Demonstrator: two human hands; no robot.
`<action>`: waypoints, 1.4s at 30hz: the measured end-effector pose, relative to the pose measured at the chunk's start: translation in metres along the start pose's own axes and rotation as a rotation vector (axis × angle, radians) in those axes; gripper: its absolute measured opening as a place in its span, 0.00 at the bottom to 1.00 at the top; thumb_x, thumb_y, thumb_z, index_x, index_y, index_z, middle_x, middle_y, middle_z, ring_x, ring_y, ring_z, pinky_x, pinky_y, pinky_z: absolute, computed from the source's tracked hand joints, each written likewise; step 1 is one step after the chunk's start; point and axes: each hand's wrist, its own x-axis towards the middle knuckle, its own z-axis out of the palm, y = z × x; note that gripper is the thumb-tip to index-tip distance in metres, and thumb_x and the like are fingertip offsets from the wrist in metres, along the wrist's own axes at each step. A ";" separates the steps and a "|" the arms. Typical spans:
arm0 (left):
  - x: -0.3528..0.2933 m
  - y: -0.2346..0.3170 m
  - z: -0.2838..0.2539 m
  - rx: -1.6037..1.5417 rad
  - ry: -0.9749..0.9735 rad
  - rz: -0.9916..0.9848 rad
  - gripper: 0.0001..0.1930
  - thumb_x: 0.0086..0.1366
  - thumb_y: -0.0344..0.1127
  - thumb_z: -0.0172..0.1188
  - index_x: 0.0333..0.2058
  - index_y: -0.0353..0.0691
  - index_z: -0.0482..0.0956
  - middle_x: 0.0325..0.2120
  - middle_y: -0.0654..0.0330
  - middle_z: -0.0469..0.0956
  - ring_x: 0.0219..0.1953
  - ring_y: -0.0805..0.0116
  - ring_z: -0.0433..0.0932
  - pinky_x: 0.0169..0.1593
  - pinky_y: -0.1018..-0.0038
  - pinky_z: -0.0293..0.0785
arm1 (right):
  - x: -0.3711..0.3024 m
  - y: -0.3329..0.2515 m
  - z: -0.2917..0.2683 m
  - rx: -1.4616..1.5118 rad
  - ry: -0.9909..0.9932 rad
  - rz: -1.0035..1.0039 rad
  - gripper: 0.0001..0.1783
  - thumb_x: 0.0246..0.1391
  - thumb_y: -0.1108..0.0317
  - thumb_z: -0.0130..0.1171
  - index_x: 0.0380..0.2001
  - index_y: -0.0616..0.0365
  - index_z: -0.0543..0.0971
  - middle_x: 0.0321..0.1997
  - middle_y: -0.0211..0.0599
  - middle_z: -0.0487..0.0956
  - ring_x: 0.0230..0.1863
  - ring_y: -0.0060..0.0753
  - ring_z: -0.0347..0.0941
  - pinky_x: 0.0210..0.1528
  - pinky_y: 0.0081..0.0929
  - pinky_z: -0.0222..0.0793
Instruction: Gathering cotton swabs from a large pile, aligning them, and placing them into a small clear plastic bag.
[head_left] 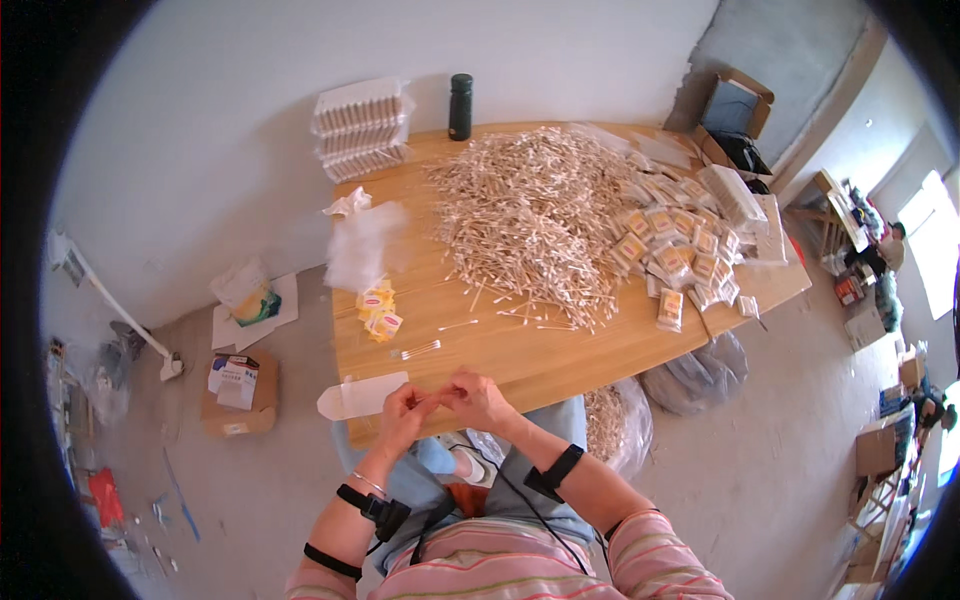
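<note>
At the near edge of the wooden table, my left hand (pixel 406 412) and my right hand (pixel 480 402) meet with fingertips pinched together. Whatever lies between their fingers is too small to make out. A white pointed strip (pixel 362 398) lies flat beside my left hand. Just beyond it rest a few loose cotton swabs (pixel 421 349) and a small heap of yellow labels (pixel 379 312). Farther back on the left is a blurred pile of clear plastic bags (pixel 366 246). A large mound of cotton swabs (pixel 530 215) covers the table's middle.
Filled small packets (pixel 690 245) are heaped at the table's right. A dark bottle (pixel 460 107) and stacked wrapped packs (pixel 361 130) stand at the back. An open cardboard box (pixel 738 120) sits back right. On the floor are a carton (pixel 240 395) and a plastic sack (pixel 700 375).
</note>
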 end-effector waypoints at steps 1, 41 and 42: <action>0.003 -0.002 0.002 -0.070 -0.021 -0.051 0.04 0.59 0.30 0.64 0.30 0.37 0.79 0.22 0.68 0.74 0.25 0.81 0.69 0.29 0.82 0.65 | 0.002 0.000 0.001 0.006 -0.012 -0.010 0.06 0.46 0.70 0.66 0.27 0.61 0.81 0.29 0.43 0.76 0.30 0.38 0.75 0.32 0.31 0.71; -0.021 0.001 -0.002 0.954 0.194 0.964 0.15 0.50 0.27 0.60 0.39 0.42 0.84 0.38 0.65 0.78 0.39 0.64 0.76 0.43 0.67 0.71 | -0.017 -0.001 -0.019 -0.702 0.068 -0.763 0.16 0.40 0.67 0.59 0.37 0.57 0.79 0.39 0.31 0.75 0.44 0.34 0.72 0.43 0.30 0.72; -0.022 0.001 0.000 0.949 0.189 0.967 0.15 0.50 0.27 0.60 0.39 0.42 0.84 0.38 0.65 0.78 0.39 0.64 0.76 0.43 0.67 0.71 | -0.018 -0.001 -0.020 -0.707 0.069 -0.758 0.16 0.40 0.67 0.59 0.37 0.57 0.79 0.39 0.31 0.75 0.44 0.34 0.72 0.43 0.30 0.72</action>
